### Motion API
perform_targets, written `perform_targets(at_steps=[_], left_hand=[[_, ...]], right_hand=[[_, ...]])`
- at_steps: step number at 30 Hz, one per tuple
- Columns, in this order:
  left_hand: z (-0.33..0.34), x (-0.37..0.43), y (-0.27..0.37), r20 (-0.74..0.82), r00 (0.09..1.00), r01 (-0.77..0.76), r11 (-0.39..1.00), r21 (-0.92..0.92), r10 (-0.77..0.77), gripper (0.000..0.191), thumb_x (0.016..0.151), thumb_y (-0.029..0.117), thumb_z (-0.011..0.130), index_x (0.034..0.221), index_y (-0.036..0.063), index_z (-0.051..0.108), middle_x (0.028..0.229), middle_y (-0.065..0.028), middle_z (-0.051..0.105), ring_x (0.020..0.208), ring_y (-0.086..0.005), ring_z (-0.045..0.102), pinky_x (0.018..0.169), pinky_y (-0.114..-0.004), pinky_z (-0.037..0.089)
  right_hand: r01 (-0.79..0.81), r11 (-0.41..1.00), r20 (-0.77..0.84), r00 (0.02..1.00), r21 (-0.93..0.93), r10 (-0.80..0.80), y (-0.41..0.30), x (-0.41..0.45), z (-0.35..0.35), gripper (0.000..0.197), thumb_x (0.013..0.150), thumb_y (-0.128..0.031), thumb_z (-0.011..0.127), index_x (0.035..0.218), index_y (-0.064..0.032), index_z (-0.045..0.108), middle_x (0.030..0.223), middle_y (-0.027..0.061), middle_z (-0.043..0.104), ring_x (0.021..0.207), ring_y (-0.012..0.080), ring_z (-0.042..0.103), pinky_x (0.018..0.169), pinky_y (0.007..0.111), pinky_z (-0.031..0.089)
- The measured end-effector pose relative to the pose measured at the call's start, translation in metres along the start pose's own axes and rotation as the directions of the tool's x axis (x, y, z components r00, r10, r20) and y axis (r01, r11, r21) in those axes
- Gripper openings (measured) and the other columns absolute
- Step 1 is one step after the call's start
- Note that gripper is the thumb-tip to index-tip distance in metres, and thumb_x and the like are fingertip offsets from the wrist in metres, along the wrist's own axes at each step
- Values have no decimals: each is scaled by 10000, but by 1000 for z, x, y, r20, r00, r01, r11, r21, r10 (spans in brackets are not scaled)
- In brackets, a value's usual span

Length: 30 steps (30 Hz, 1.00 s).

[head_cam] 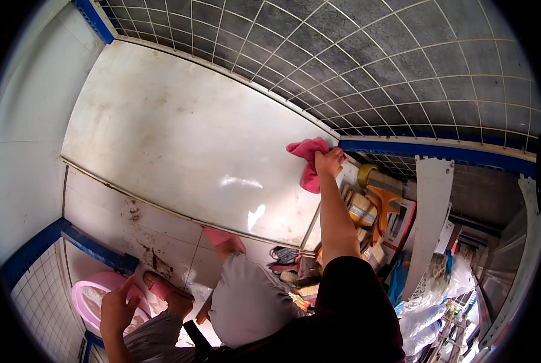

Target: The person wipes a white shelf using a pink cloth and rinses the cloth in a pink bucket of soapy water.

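My right hand [330, 162] grips a bunched pink cloth [311, 181] at the right end of a white shelf board [184, 136]. The cloth lies against the board, close to its far right corner beside the blue frame. Brownish smudges mark the board, mostly towards its left part, and a few wet-looking bright patches shine near the front edge. At lower left my left hand [116, 313] hangs with thumb and forefinger apart, holding nothing. It is over a pink basin [82, 290] on the floor, whose inside is partly hidden by the hand.
White wire mesh [365, 59] rises along the board's back. Paintbrushes [363, 211] and a roll of yellow tape [366, 174] crowd the right, beside a pale metal upright [427, 218] and plastic-wrapped goods [429, 313]. A blue metal bar [98, 247] sits near the basin; dirt marks the tiled floor [175, 227].
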State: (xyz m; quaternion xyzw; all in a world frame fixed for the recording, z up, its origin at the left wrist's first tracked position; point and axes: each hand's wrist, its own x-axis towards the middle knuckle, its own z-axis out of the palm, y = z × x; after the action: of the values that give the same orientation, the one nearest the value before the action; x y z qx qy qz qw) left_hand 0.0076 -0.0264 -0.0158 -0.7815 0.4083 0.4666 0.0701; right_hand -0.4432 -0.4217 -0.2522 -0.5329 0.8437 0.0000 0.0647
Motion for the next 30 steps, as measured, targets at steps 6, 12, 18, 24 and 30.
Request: perform_targets(at_steps=[6,12,18,24,30], left_hand=[[0,-8,1,-6,999,-43,998,35,44,498,725,163,676,1207,85,581,857,-209,640,762,-384,615,698,-441,480],[-2,-6,1,-18,999,-48,999,-14,48,498,713,169,690,1192,75,589,886,-207,644,811,-387,614,724,-444,479],[2,-6,-5,-59,992,-108,994,-8,107,501,712,178,696,1191,77,590,914,-203,646,838,-380,613,742,-435,481],[-4,-9,1,17,997,-80,997,6,80,515,718,218,708,1200,82,586,887,-194,646,835,-375,613,739,-435,476],[-3,-5,1,-36,994,-105,994,29,106,512,718,214,705,1198,80,589,844,-186,638,812,-377,607,730,-436,474]], right_hand=[[84,995,30,996,51,-86,10,-14,3,599,710,-283,574,1208,-14,378,1286,168,457,1275,347,363,976,478,376],[76,997,109,991,-8,-75,12,-6,-7,544,717,-224,539,1196,-12,393,1270,174,466,1252,347,390,963,484,380],[102,995,27,994,1,-102,9,-4,-7,442,721,-165,503,1136,-22,444,1189,171,516,1179,355,453,940,493,388],[194,981,148,971,-30,-188,17,-31,-13,395,728,-152,497,1105,-40,458,1191,197,525,1163,367,459,951,498,388],[239,969,121,966,-63,-230,20,-9,-9,376,742,-147,497,1101,-42,459,1190,150,531,1168,378,444,934,509,397]])
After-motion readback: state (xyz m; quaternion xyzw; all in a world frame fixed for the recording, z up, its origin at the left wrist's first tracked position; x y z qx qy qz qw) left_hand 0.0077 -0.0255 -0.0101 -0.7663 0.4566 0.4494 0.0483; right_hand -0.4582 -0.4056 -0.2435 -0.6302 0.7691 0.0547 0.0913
